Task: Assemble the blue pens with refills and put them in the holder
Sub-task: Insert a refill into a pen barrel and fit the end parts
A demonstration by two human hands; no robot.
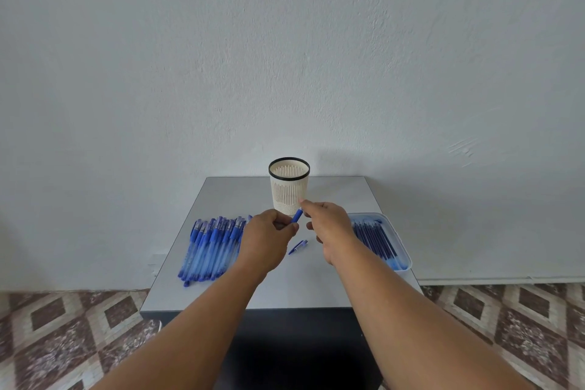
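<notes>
A blue pen is held between both hands above the middle of the grey table. My left hand grips its lower end; my right hand pinches its upper blue part. A blue pen cap lies on the table just below them. The cream mesh holder with a black rim stands upright behind the hands. Several blue pens lie in a row on the left. A white tray on the right holds several blue refills.
The small table stands against a pale wall. Its front edge is close to me, and patterned floor tiles show on both sides. The pen row reaches near the table's left edge, and the tray sits at its right edge.
</notes>
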